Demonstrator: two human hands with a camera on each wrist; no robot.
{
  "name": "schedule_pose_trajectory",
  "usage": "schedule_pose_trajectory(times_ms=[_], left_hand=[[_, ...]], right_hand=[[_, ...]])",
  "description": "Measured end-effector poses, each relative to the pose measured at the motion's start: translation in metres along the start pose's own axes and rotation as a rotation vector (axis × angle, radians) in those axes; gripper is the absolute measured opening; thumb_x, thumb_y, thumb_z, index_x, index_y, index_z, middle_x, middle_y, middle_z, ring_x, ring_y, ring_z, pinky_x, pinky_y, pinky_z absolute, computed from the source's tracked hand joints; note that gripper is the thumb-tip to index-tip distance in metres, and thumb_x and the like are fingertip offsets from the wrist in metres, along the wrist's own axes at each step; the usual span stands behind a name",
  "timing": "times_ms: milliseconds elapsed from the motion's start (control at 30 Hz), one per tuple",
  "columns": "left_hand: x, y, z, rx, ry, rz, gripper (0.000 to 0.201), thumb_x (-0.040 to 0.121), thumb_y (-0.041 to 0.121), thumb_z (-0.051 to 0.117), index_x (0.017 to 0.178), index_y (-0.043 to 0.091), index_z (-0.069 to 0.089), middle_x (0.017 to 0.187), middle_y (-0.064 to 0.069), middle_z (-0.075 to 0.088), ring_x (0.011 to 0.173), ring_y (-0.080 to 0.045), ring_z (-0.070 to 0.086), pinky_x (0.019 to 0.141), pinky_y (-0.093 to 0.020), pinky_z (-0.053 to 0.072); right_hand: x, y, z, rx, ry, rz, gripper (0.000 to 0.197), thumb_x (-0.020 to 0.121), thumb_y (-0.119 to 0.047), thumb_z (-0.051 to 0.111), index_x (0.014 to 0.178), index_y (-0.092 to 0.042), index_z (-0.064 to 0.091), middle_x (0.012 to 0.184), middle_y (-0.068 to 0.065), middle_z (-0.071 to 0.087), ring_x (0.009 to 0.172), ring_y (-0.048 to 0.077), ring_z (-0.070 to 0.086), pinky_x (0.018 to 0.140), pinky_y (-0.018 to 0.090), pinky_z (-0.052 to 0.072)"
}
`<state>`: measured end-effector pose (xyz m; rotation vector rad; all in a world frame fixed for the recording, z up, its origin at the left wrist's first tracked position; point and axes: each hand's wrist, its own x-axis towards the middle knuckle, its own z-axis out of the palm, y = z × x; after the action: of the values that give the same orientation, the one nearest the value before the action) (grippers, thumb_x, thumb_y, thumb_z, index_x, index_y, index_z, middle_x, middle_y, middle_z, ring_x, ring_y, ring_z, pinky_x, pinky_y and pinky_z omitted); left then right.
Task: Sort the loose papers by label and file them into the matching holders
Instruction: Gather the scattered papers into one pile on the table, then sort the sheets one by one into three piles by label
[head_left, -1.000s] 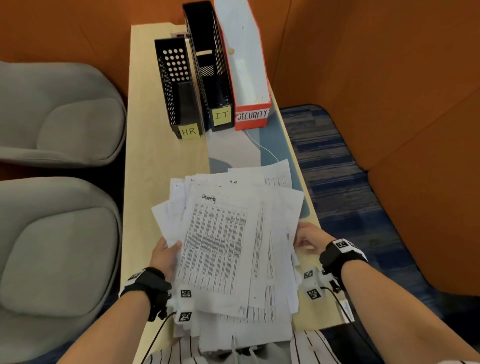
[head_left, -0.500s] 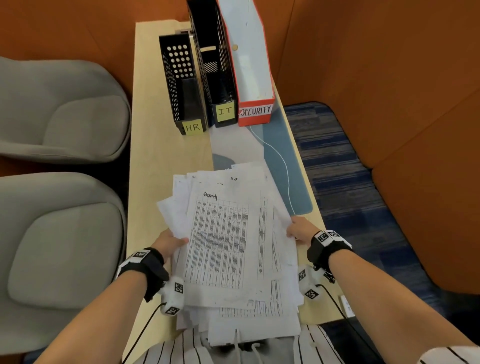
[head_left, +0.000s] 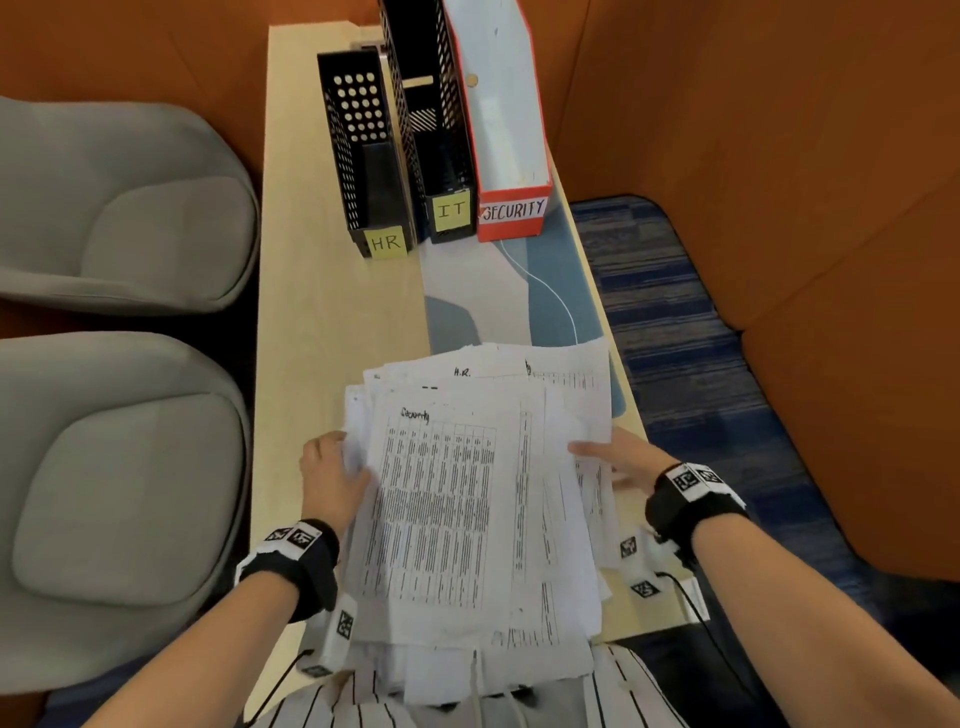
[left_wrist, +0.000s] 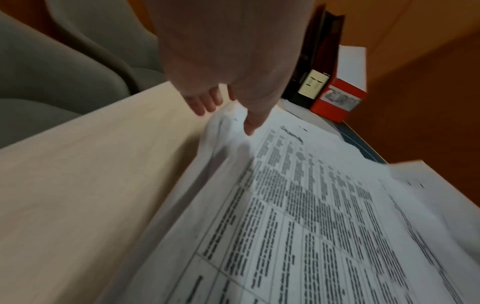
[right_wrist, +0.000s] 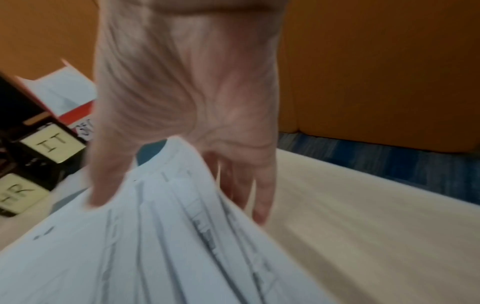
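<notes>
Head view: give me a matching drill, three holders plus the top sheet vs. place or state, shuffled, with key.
Things:
1. HR holder
2. IT holder
3. SECURITY holder
4. top sheet

Descriptions:
A. red, rightmost of the row
B. middle of the row, black mesh
C. headed "Security", on the stack between both hands
D. leftmost of the row, shortest

Pairs: 1-D, 2-B, 3-A, 4-C
</notes>
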<state>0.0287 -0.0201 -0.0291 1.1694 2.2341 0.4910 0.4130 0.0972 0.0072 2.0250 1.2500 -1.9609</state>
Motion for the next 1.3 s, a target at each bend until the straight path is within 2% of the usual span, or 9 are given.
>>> schedule_pose_trajectory(times_ms=[100,333,433,600,767,900,1067,1167,1300], left_hand=[[-0.008,0.021,0.005,0.128,-0.023,0.017,0.059,0.080,0.024,0.073,0.128,0.003,0.047,0.130,-0.018,0.040,0.120,-0.033,0.037,0.105,-0.040,0.035],[-0.009,0.019,0.008,0.281,-0.361,-0.104,0.034,0.085,0.038,0.067,0.087,0.007,0.055,0.084,-0.007,0.051,0.085,-0.027,0.056,0.076,-0.035,0.046],[-0.010,0.015,0.007,0.108,-0.213,-0.051,0.027,0.089,0.021,0.064,0.070,0.009,0.050,0.067,-0.003,0.052,0.065,-0.021,0.051,0.061,-0.030,0.039],[-0.004,0.024,-0.009,0.033,-0.046,0.008,0.015,0.093,0.018,0.056,0.080,0.009,0.057,0.073,-0.008,0.063,0.071,-0.030,0.062,0.065,-0.034,0.050],[0.017,0.067,-0.036,-0.244,0.164,0.130,0.012,0.097,0.013,0.049,0.098,0.003,0.057,0.085,-0.008,0.061,0.074,-0.023,0.054,0.065,-0.028,0.039],[0.059,0.100,-0.058,-0.588,0.255,0.015,0.015,0.097,0.016,0.048,0.106,0.006,0.053,0.095,-0.007,0.054,0.087,-0.021,0.051,0.079,-0.035,0.043],[0.090,0.140,-0.057,-0.632,0.245,0.028,0.019,0.097,0.015,0.046,0.111,0.003,0.052,0.096,-0.009,0.055,0.085,-0.020,0.051,0.076,-0.032,0.042],[0.098,0.151,-0.041,-0.537,0.154,0.076,0.023,0.096,0.020,0.051,0.114,0.007,0.051,0.105,-0.008,0.059,0.093,-0.021,0.055,0.081,-0.030,0.044],[0.113,0.141,-0.006,-0.145,-0.307,0.102,0.055,0.093,0.038,0.055,0.139,0.013,0.037,0.141,-0.010,0.046,0.124,-0.027,0.048,0.102,-0.034,0.039]], right_hand=[[0.016,-0.006,0.014,-0.415,0.243,-0.010,0.028,0.091,-0.011,0.051,0.117,-0.006,0.058,0.122,0.016,0.062,0.109,0.034,0.059,0.091,0.037,0.050],[0.022,0.030,0.027,-0.765,-0.032,0.172,0.040,0.084,-0.014,0.060,0.122,-0.006,0.053,0.122,0.013,0.058,0.110,0.032,0.057,0.088,0.035,0.047],[0.010,0.035,0.016,-0.832,-0.175,0.308,0.064,0.070,-0.017,0.076,0.129,-0.006,0.053,0.124,0.010,0.061,0.108,0.030,0.060,0.096,0.040,0.050],[-0.010,0.011,0.007,-0.816,-0.074,0.253,0.035,0.074,-0.022,0.079,0.102,-0.009,0.063,0.093,0.004,0.067,0.103,0.028,0.064,0.081,0.032,0.052],[-0.012,-0.041,0.009,-0.528,0.713,-0.362,0.074,0.083,-0.030,0.071,0.141,-0.008,0.031,0.140,0.014,0.038,0.129,0.032,0.041,0.106,0.044,0.040],[-0.012,-0.072,0.032,-0.105,0.221,-0.388,0.095,0.080,-0.055,0.067,0.152,-0.021,0.015,0.150,0.002,0.037,0.136,0.022,0.038,0.105,0.034,0.034],[0.005,-0.074,0.057,0.350,-0.138,-0.254,0.080,0.077,-0.049,0.074,0.143,-0.023,0.036,0.136,0.000,0.056,0.119,0.020,0.058,0.098,0.042,0.048],[0.013,-0.087,0.051,0.531,-0.097,-0.264,0.041,0.090,-0.024,0.065,0.128,-0.014,0.055,0.127,0.007,0.063,0.113,0.023,0.061,0.086,0.036,0.056],[0.038,-0.104,0.014,0.713,0.228,-0.237,0.026,0.095,-0.014,0.056,0.120,-0.021,0.054,0.125,0.003,0.058,0.110,0.023,0.054,0.070,0.030,0.054]])
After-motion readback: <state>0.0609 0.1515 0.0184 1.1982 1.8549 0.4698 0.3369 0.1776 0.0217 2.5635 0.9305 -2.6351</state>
